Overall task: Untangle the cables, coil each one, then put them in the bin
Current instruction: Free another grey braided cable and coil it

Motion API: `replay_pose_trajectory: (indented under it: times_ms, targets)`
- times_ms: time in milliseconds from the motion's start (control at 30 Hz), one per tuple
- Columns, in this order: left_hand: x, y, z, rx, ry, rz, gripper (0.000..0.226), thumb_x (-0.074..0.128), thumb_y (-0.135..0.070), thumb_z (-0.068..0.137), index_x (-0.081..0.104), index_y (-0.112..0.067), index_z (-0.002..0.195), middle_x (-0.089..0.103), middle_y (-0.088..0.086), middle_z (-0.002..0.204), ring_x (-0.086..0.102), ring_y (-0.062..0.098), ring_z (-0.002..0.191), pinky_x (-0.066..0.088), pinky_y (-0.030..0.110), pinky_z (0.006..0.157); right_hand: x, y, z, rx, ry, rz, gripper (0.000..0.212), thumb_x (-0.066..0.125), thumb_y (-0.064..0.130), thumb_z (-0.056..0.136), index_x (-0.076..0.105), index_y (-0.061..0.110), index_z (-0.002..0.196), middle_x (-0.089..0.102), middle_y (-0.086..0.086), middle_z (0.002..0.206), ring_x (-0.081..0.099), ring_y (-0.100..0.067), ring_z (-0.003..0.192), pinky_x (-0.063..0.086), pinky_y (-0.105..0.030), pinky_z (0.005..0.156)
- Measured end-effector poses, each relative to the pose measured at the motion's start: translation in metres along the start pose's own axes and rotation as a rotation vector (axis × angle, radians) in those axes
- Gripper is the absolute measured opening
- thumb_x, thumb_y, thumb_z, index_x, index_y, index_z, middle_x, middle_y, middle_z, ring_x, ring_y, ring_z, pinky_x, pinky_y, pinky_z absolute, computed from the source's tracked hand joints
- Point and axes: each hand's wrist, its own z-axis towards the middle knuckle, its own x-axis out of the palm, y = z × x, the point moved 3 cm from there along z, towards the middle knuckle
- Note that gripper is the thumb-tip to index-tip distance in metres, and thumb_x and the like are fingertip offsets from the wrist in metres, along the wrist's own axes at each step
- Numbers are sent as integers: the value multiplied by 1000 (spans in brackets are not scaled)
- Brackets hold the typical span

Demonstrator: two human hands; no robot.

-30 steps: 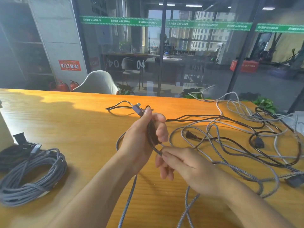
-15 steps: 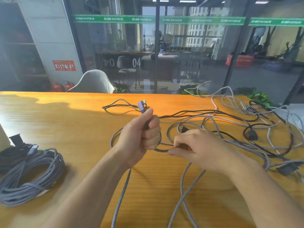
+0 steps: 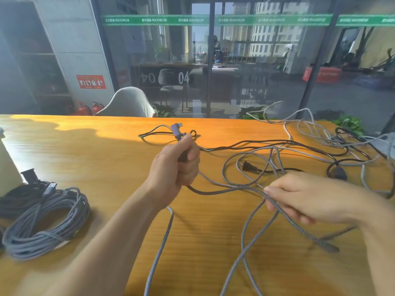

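My left hand (image 3: 177, 167) grips a grey braided cable (image 3: 224, 190), hiding part; my right hand (image 3: 299, 197) pinches it, apart. Beyond the table (image 3: 96, 157), "MAXIMUM" banner (image 3: 154, 19).

An office is showing here: a glass partition (image 3: 235, 67) numbered 04 is fronting desks, chairs, and a long wooden table (image 3: 89, 150)
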Motion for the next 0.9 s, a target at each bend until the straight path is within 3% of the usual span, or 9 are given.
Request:
replay_pose_trajectory:
  times_ms: [133,300,400,500,567,667,767,800,900]
  targets:
    - [3,-2,-3,-9,-24,-29,51,36,-37,111,43,-19,63,20,-5,57,15,12,48,10,29,49,3,5,2,-132,82,322,53,34,47,110,70,10,100,69,-2,74,61,-14,66,49,-29,62]
    - [5,-11,-8,-26,8,-171,52,36,-37,110,42,-21,61,22,-8,52,14,10,45,12,26,45,3,8,9,-161,-7,405,34,44,31,111,63,9,93,61,-1,64,55,-14,54,46,-26,57]
    - [17,-12,-12,-75,160,-305,47,39,-38,105,43,-23,60,20,-12,50,9,10,44,8,27,45,13,9,28,-73,-123,232,36,46,34,110,66,13,88,55,7,55,46,-9,46,42,-22,56]
    - [40,-4,-17,-200,466,-382,43,42,-41,102,49,-25,63,18,-11,52,11,11,43,11,24,42,23,12,43,-21,-219,111,42,49,41,108,68,17,79,48,7,52,41,-11,44,36,-28,53]
    - [51,6,-20,-292,572,-300,42,42,-42,100,50,-25,63,18,-11,53,12,11,44,15,22,40,25,14,49,-33,-396,64,45,54,45,104,67,11,78,44,4,54,39,-17,49,32,-32,54]
    - [60,17,-22,-332,558,-30,42,42,-44,98,48,-25,62,21,-10,53,15,7,46,13,21,42,21,18,48,-95,-594,143,43,58,47,101,68,11,79,49,3,54,40,-15,49,32,-32,52]
    - [61,22,-20,-309,512,115,41,44,-45,99,46,-23,65,23,-8,55,15,11,48,12,23,45,17,21,47,-207,-584,424,43,59,46,102,68,12,78,63,-5,61,56,-23,56,48,-40,60]
    - [60,24,-19,-299,499,152,42,44,-44,101,46,-22,66,24,-7,56,15,12,50,14,22,44,16,22,44,-236,-566,514,42,57,43,104,68,12,77,61,-4,60,57,-23,57,49,-42,61]
    - [58,28,-18,-268,459,292,46,40,-38,111,43,-19,70,25,-5,59,17,16,54,19,22,47,16,30,38,-311,-506,660,40,47,26,109,68,12,79,46,1,59,41,-16,56,38,-28,60]
